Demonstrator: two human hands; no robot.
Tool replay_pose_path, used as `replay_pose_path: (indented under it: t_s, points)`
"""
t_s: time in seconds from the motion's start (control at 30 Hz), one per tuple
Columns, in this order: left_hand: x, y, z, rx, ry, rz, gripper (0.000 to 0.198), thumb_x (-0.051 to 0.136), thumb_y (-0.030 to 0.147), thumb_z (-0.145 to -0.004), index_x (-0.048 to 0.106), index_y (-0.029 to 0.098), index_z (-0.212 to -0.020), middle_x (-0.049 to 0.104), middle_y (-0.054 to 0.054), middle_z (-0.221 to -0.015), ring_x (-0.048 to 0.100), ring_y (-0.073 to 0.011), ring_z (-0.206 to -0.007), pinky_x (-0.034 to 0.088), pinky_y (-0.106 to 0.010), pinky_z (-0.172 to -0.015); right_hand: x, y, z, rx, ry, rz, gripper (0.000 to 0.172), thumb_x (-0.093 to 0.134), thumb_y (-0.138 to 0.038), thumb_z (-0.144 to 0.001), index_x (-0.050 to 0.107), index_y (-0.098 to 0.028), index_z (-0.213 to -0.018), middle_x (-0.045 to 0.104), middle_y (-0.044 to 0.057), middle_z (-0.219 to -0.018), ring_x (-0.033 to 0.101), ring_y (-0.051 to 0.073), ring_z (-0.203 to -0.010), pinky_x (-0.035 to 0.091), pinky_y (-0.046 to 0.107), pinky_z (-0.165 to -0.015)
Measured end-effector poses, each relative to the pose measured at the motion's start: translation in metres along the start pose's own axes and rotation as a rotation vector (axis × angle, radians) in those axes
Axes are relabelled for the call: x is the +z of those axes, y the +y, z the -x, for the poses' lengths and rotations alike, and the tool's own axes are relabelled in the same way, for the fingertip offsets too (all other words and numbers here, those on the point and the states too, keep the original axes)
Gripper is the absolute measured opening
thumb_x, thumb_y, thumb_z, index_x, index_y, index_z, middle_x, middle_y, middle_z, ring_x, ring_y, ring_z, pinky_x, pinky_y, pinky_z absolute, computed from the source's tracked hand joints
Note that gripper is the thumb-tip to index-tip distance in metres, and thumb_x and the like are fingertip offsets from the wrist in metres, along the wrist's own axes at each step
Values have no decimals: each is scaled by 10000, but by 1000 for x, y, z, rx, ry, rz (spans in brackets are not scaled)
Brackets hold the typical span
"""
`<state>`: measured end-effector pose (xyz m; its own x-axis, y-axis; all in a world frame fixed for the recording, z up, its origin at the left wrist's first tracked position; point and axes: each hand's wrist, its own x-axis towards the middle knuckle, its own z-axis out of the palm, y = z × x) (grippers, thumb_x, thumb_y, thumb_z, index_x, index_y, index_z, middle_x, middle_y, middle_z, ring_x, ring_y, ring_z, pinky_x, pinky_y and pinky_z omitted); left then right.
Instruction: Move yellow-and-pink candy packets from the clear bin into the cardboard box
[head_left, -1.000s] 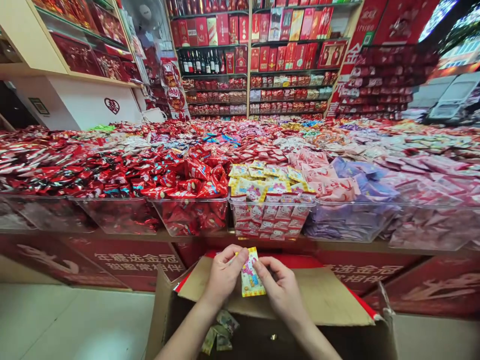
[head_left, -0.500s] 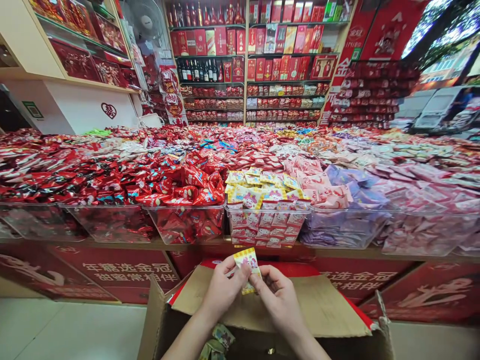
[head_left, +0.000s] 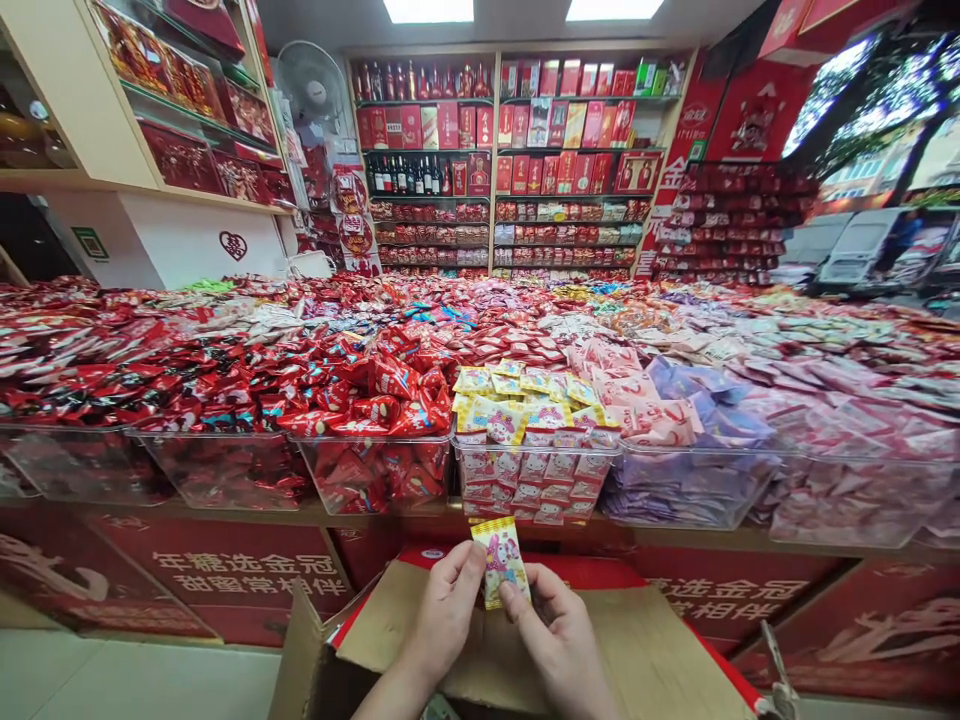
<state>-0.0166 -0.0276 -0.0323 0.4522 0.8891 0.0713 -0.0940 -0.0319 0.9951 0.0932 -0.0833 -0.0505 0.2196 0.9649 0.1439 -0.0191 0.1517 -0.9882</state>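
Note:
A small yellow-and-white candy packet (head_left: 501, 565) with pink cartoon figures is held upright between my two hands, over the open cardboard box (head_left: 397, 610). My left hand (head_left: 446, 605) pinches its left edge with thumb and fingers. With the thumb on its lower right corner, my right hand (head_left: 551, 625) grips it too. Just beyond stands a clear plastic bin (head_left: 536, 470), where similar yellow packets (head_left: 510, 420) lie on top of stacked pink-and-white ones. The inside of the cardboard box is mostly hidden by my forearms and the flap.
To the left, a clear bin holds red candy packets (head_left: 397, 400); to the right are purple packets (head_left: 686, 490) and pink packets (head_left: 855, 490). The bins line the front edge of a red-panelled counter (head_left: 247, 570). Shelves (head_left: 491, 150) of bottles and boxes stand behind.
My left thumb has moved off the packet's face to its left edge, uncovering the printed figures. The view has tilted up, so the scene sits lower.

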Motion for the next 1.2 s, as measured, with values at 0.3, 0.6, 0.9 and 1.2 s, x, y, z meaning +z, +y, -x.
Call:
replay_pose_path:
  t_s: [0.3, 0.6, 0.9, 1.2]
  points:
    - [1, -3, -1, 2, -14, -19, 301, 433, 375, -795, 593, 124, -750, 561, 5, -622, 473, -116, -618, 386, -207, -579, -1, 1, 1, 40, 38, -121, 224, 558, -335, -713, 538, -150, -839, 612, 46, -747, 540, 139, -658, 434, 245, -600]
    - [2, 2, 3, 8, -93, -142, 223, 527, 338, -735, 588, 151, -840, 609, -14, -777, 516, -146, -751, 393, -211, -684, -2, 5, 0, -39, 113, -99, 217, 545, -299, -728, 510, -161, -892, 607, 66, -851, 564, 151, -748, 461, 280, -700]
    - [5, 5, 3, 66, -173, -425, 240, 514, 373, -719, 559, 150, -642, 490, 13, -627, 432, -109, -593, 342, -184, -551, -20, -7, -5, -197, 133, 173, 271, 579, -259, -697, 576, -191, -959, 603, 73, -923, 564, 185, -847, 462, 278, -758]
    - [1, 8, 4, 18, -113, -321, 231, 518, 383, -716, 536, 160, -661, 439, 36, -575, 392, -93, -546, 307, -182, -510, -62, -69, -31, -340, 100, 392, 151, 554, -260, -720, 617, -202, -844, 636, 45, -804, 580, 164, -724, 480, 244, -620]
